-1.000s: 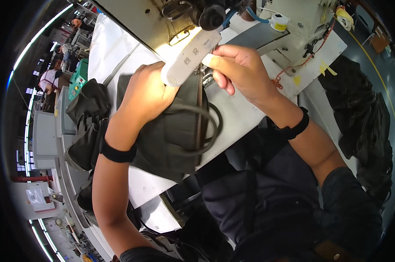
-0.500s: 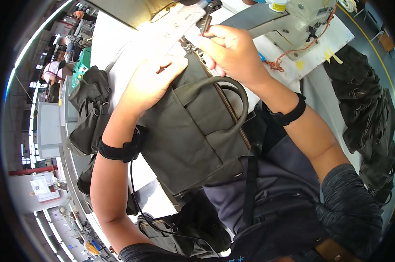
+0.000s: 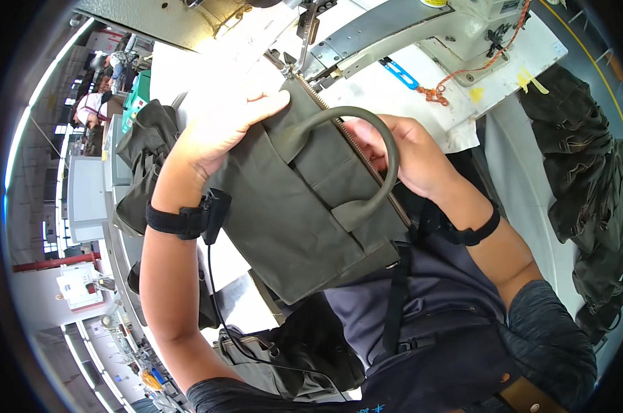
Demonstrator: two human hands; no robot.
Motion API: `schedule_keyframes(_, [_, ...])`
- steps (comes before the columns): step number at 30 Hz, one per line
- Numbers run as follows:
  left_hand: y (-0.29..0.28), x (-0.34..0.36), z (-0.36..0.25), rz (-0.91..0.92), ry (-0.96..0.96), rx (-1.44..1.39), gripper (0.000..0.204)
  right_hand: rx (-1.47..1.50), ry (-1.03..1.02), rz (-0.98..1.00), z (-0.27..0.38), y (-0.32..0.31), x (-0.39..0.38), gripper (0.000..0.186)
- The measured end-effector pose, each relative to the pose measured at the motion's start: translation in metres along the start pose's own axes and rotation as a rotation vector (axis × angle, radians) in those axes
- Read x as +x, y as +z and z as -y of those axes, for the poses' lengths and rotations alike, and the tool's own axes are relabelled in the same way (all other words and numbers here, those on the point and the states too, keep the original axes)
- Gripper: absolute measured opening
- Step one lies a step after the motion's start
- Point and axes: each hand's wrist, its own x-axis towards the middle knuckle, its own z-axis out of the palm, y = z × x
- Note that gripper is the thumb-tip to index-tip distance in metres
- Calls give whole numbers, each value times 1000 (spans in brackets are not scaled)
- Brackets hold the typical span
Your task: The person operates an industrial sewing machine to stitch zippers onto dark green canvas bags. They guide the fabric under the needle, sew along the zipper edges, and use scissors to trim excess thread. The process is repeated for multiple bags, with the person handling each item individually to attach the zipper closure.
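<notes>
A dark olive fabric handbag [image 3: 277,220] lies tilted before me, its far corner at the presser foot [image 3: 289,67] of a sewing machine [image 3: 380,38]. Along its right edge runs a brass-toothed zipper [image 3: 399,210], and a rounded carry handle [image 3: 392,155] arches over that edge. My left hand [image 3: 218,131] is on the upper left edge, thumb stretched over the panel; glare washes out its fingers, which seem closed round the edge. Curled at the zipper edge, partly behind the handle, the fingers of my right hand [image 3: 414,155] grip the bag.
Blue thread snips [image 3: 399,73] and an orange coiled cord [image 3: 463,71] lie right of the machine. Dark bags are heaped at the right [image 3: 566,151] and left [image 3: 146,148]. Another bag [image 3: 270,372] sits below the table edge. Far left, people [image 3: 94,107] work near a green box [image 3: 138,96].
My right hand has come down from beside the needle to the zipper edge by the handle. My left hand has shifted slightly left, its thumb now stretched out. The view has shifted a little.
</notes>
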Motion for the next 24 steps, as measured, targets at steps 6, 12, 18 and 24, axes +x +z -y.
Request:
schedule_keyframes(6, [1, 3, 13, -128, 125, 69, 19, -155, -180, 9, 5, 35, -15, 30])
schedule_keyframes(12, [12, -2, 8, -196, 143, -67, 17, -173, -148, -57, 15, 37, -19, 22])
schedule_keyframes(18, [13, -6, 4, -204, 31, -244, 16, -238, -148, -74, 14, 36, -20, 22])
schedule_keyframes(24, [17, 0, 1, -163, 109, -315, 32, -279, -211, -45, 9, 25, -28, 32])
